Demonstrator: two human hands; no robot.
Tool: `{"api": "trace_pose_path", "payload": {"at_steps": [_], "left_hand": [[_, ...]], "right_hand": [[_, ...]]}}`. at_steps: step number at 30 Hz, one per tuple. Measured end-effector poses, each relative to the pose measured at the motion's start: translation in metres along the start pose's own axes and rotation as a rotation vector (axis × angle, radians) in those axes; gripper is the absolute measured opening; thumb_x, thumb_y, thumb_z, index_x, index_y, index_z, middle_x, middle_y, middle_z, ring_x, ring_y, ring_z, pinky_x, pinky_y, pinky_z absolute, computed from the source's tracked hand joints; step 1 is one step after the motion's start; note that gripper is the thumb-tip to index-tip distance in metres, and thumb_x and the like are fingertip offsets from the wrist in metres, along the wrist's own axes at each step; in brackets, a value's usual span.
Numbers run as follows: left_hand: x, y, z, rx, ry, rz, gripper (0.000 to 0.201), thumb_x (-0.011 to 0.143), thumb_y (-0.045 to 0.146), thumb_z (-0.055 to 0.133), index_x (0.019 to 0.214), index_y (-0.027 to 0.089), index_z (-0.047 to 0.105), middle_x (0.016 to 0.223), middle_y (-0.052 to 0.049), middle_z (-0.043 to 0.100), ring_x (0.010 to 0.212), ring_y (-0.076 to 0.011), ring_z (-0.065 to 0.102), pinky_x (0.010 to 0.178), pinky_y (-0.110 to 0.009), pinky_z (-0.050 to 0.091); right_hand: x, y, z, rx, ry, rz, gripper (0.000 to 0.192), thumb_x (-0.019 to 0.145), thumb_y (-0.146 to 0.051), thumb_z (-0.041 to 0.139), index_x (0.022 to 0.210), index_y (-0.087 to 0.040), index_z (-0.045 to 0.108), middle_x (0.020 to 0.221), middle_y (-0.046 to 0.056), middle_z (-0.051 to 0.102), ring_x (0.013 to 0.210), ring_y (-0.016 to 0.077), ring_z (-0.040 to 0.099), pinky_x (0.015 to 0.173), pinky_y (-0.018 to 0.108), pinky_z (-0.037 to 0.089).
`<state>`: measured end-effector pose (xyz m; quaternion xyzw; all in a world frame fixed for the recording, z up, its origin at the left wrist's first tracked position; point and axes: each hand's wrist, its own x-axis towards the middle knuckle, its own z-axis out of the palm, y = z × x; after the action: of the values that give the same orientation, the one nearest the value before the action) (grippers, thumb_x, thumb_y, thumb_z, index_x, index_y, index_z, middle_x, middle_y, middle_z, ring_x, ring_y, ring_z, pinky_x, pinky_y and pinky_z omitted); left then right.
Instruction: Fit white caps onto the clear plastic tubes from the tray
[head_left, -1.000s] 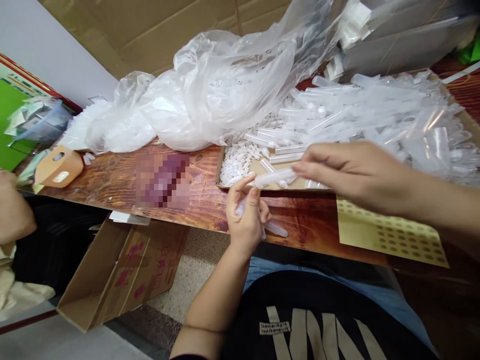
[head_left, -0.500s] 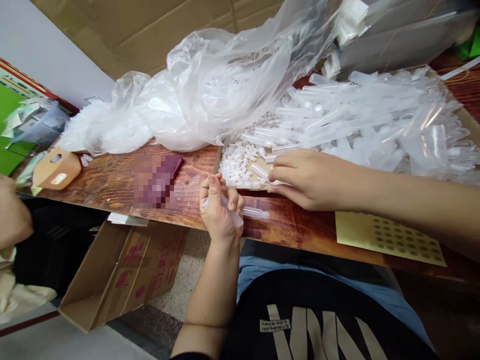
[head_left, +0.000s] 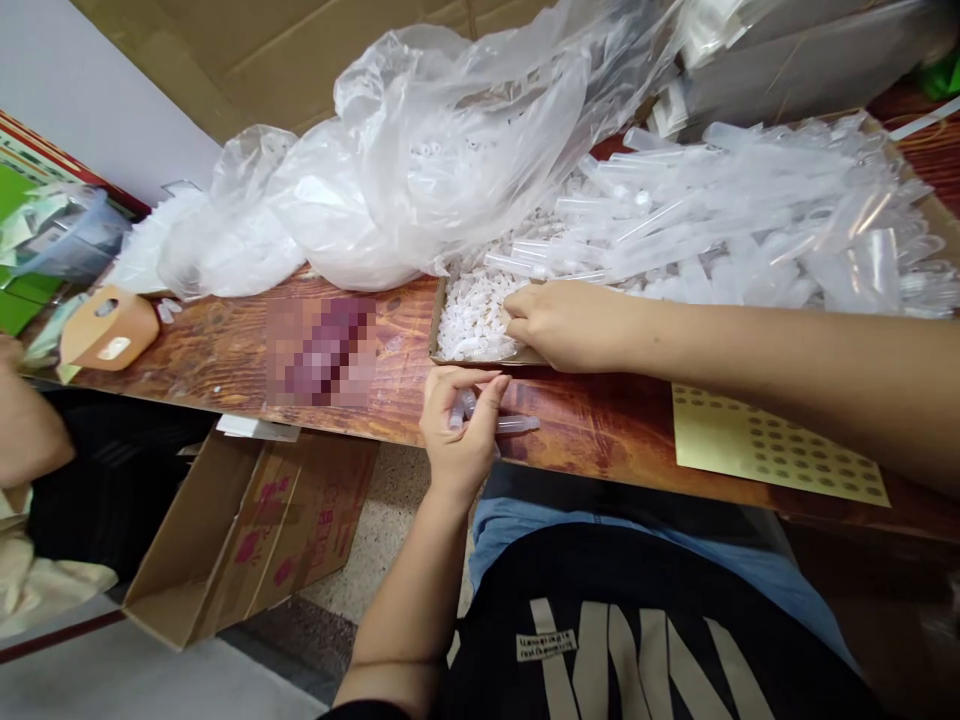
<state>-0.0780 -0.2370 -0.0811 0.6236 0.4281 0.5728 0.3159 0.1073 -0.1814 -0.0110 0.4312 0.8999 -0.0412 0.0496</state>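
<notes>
My left hand (head_left: 459,430) is closed around clear plastic tubes (head_left: 510,424) at the near edge of the wooden table (head_left: 225,350); one tube's end pokes out to the right. My right hand (head_left: 564,322) reaches left into a shallow cardboard tray (head_left: 434,330), fingers curled down on a heap of small white caps (head_left: 472,315). Whether it holds a cap is hidden. A big pile of clear tubes (head_left: 735,220) fills the tray's right side.
Crumpled clear plastic bags (head_left: 405,170) lie at the back. A yellow sticker sheet (head_left: 772,450) sits at the right, a tan tape holder (head_left: 105,330) at the left. An open cardboard box (head_left: 255,530) stands on the floor. Another person's arm (head_left: 22,430) shows at the far left.
My right hand let go of the tube it held and moved left and down into the white caps. My left hand kept its tubes and shifted slightly.
</notes>
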Motion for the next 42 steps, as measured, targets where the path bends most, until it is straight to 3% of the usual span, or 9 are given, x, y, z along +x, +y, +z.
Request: {"api": "trace_pose_path", "payload": {"at_steps": [4, 8, 11, 19, 23, 27, 30, 36, 42], "left_hand": [[-0.003, 0.002, -0.008, 0.295, -0.111, 0.346, 0.007, 0.092, 0.016, 0.078, 0.094, 0.021, 0.075, 0.083, -0.001, 0.068, 0.085, -0.0140, 0.062, 0.081, -0.027, 0.054], [-0.004, 0.001, -0.010, 0.344, -0.123, 0.515, 0.015, 0.090, 0.011, 0.078, 0.101, 0.021, 0.074, 0.089, -0.002, 0.066, 0.087, -0.0149, 0.062, 0.080, -0.028, 0.055], [-0.004, -0.002, -0.014, 0.317, -0.161, 0.572, 0.023, 0.086, 0.015, 0.083, 0.106, 0.023, 0.075, 0.091, -0.002, 0.060, 0.082, -0.0141, 0.060, 0.074, -0.026, 0.055], [0.014, -0.001, -0.044, 0.338, -0.578, 0.398, 0.046, 0.078, 0.046, 0.090, 0.112, 0.022, 0.072, 0.101, -0.003, 0.055, 0.079, -0.0121, 0.060, 0.064, -0.024, 0.058], [0.021, 0.008, -0.054, 0.429, -0.685, 0.267, 0.029, 0.089, 0.034, 0.083, 0.114, 0.022, 0.071, 0.104, -0.004, 0.053, 0.089, -0.0142, 0.062, 0.074, -0.027, 0.061], [0.024, 0.013, -0.056, 0.531, -0.747, 0.294, 0.017, 0.097, 0.021, 0.070, 0.114, 0.022, 0.071, 0.103, -0.005, 0.055, 0.096, -0.0160, 0.061, 0.086, -0.030, 0.059], [0.020, 0.011, -0.053, 0.561, -0.725, 0.350, 0.025, 0.092, 0.010, 0.067, 0.115, 0.021, 0.069, 0.104, -0.005, 0.058, 0.094, -0.0161, 0.061, 0.085, -0.030, 0.058], [0.012, 0.004, -0.042, 0.609, -0.481, 0.395, 0.043, 0.076, -0.003, 0.060, 0.112, 0.020, 0.067, 0.100, -0.005, 0.065, 0.094, -0.0187, 0.065, 0.085, -0.032, 0.057], [0.016, 0.010, -0.016, 0.429, -0.362, 0.434, 0.038, 0.084, 0.005, 0.064, 0.118, 0.022, 0.066, 0.102, -0.005, 0.069, 0.094, -0.0193, 0.067, 0.085, -0.033, 0.056]], "right_hand": [[0.003, 0.001, 0.000, -0.039, -0.062, 0.031, 0.027, 0.098, -0.014, 0.051, 0.113, -0.014, 0.073, 0.112, 0.019, 0.070, 0.099, 0.0313, 0.066, 0.075, 0.039, 0.041], [0.008, 0.004, -0.005, -0.060, -0.067, 0.043, 0.025, 0.093, -0.015, 0.057, 0.114, -0.016, 0.071, 0.107, 0.015, 0.071, 0.088, 0.0275, 0.066, 0.068, 0.036, 0.037], [0.005, 0.013, -0.006, -0.048, 0.060, 0.030, 0.015, 0.090, -0.014, 0.058, 0.101, -0.017, 0.069, 0.099, 0.012, 0.069, 0.079, 0.0229, 0.061, 0.066, 0.034, 0.034], [-0.050, 0.017, 0.010, 0.420, 0.650, -0.129, 0.003, 0.084, -0.020, 0.055, 0.082, -0.020, 0.057, 0.082, 0.005, 0.056, 0.073, 0.0171, 0.052, 0.069, 0.030, 0.043], [-0.074, -0.001, 0.010, 0.697, 0.562, 0.024, 0.007, 0.082, -0.018, 0.058, 0.084, -0.023, 0.054, 0.071, 0.001, 0.056, 0.063, 0.0158, 0.051, 0.059, 0.030, 0.044], [-0.079, -0.013, 0.013, 0.982, 0.508, 0.046, 0.008, 0.083, -0.020, 0.060, 0.085, -0.023, 0.053, 0.071, 0.000, 0.057, 0.060, 0.0141, 0.053, 0.053, 0.028, 0.044], [-0.076, -0.018, 0.020, 1.078, 0.483, 0.009, 0.006, 0.081, -0.021, 0.060, 0.082, -0.022, 0.054, 0.066, -0.002, 0.055, 0.055, 0.0112, 0.049, 0.050, 0.025, 0.041], [-0.072, -0.022, 0.031, 1.103, 0.501, -0.040, 0.006, 0.078, -0.019, 0.060, 0.074, -0.020, 0.055, 0.061, -0.004, 0.056, 0.053, 0.0092, 0.049, 0.051, 0.022, 0.039], [-0.073, -0.019, 0.032, 1.127, 0.646, 0.013, 0.017, 0.086, -0.031, 0.064, 0.073, -0.022, 0.058, 0.069, 0.001, 0.064, 0.061, 0.0139, 0.057, 0.054, 0.026, 0.044]]}}
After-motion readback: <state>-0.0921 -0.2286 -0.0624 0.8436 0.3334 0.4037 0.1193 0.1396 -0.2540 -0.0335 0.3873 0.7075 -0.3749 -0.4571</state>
